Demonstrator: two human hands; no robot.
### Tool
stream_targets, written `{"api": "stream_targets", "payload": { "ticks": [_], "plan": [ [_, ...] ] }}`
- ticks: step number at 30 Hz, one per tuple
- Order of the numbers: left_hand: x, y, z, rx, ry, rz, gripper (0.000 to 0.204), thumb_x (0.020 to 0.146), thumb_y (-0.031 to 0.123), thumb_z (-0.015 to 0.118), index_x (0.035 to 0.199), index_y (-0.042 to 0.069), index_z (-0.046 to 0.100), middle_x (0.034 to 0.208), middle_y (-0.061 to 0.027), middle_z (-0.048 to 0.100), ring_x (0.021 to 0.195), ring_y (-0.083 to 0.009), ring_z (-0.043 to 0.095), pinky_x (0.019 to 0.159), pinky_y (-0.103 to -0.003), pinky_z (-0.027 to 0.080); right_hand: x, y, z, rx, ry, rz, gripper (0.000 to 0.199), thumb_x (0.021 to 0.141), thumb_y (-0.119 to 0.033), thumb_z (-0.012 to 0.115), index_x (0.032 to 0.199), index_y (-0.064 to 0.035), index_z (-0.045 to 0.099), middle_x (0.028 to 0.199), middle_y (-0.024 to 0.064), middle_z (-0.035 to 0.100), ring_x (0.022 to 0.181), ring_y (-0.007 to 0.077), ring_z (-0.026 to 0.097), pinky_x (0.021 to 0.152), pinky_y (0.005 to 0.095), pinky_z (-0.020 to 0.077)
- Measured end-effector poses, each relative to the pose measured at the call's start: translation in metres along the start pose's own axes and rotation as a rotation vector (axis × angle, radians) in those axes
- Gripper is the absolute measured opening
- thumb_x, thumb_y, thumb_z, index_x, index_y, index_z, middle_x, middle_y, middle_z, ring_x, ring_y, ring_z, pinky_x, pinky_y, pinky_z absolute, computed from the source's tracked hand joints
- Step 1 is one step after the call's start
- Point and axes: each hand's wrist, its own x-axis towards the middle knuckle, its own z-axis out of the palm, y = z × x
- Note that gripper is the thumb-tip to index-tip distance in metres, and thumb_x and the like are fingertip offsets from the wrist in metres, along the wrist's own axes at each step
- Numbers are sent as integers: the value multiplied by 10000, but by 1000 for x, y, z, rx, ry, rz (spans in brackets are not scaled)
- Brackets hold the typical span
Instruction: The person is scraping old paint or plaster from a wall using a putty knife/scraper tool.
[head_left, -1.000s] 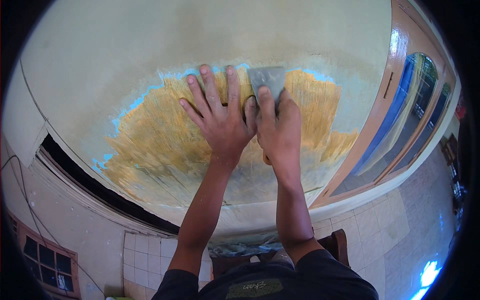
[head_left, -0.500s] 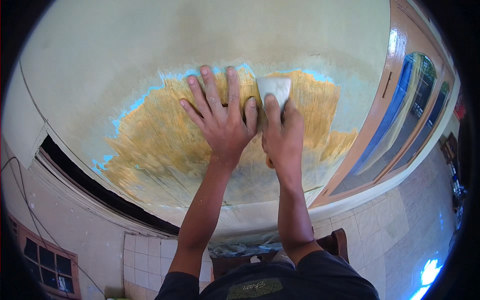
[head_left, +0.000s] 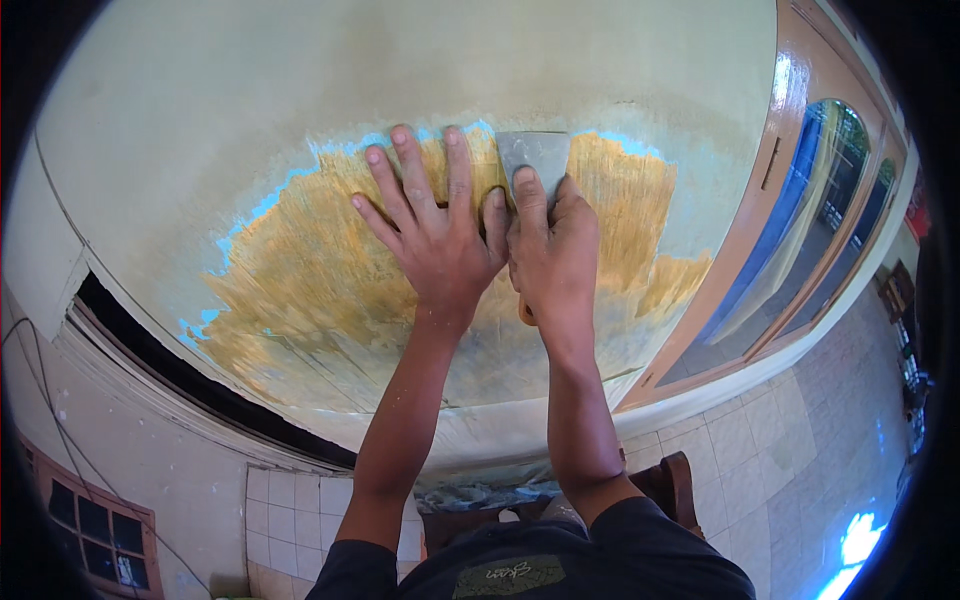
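Flared metal scraper, higher now

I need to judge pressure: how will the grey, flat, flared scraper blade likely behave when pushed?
The grey, flat, flared scraper blade probably acts stiff with slight spring: it looks thin but shows no clear bend. It seems unlikely to twist much, since the right hand has its thumb laid along it. It may feel light, being so thin.

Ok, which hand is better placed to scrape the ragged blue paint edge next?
Right hand, probably: it holds the flat grey metal scraper close to that blue paint edge. The left hand is spread over the rough orange wall patch without a tool.
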Motion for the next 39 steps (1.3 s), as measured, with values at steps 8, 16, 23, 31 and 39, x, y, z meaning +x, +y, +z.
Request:
{"api": "stream_targets", "payload": {
  "ticks": [8,16,23,31,39],
  "plan": [
    [-1,2,-2,-24,9,6,581,1037,483,357,1520,177,465,1620,-237,289,1493,-476,247,1180,-672,69,-4,-14,-4,54,-10,50,356,1022,-264,595,900,70,605,660,208,619,579,223,607,566,390,473],
    [0,3,-8,-32,-2,7,572,1028,457,393,1517,170,467,1619,-245,287,1494,-482,240,1177,-677,70,-7,-7,-5,40,6,2,349,1023,-259,589,911,72,608,659,207,620,573,247,616,559,404,474],
    [-1,1,-8,-19,15,20,581,1021,455,398,1524,170,457,1621,-246,280,1498,-479,231,1178,-677,65,-10,-4,-9,-40,14,26,352,1014,-255,598,905,79,610,655,221,621,553,280,607,557,400,476],
    [0,1,-10,-19,5,7,585,1021,464,395,1528,178,452,1621,-240,286,1496,-476,241,1176,-680,71,-6,-6,-4,-43,31,-35,373,1010,-259,601,860,83,589,645,236,612,541,294,601,550,408,470],
    [0,5,-10,-15,17,8,583,1033,470,368,1529,174,450,1615,-239,299,1491,-478,251,1180,-672,72,-8,-5,-9,22,3,-17,366,1016,-258,594,875,80,588,655,227,628,541,292,601,545,404,469]
  ]
}}
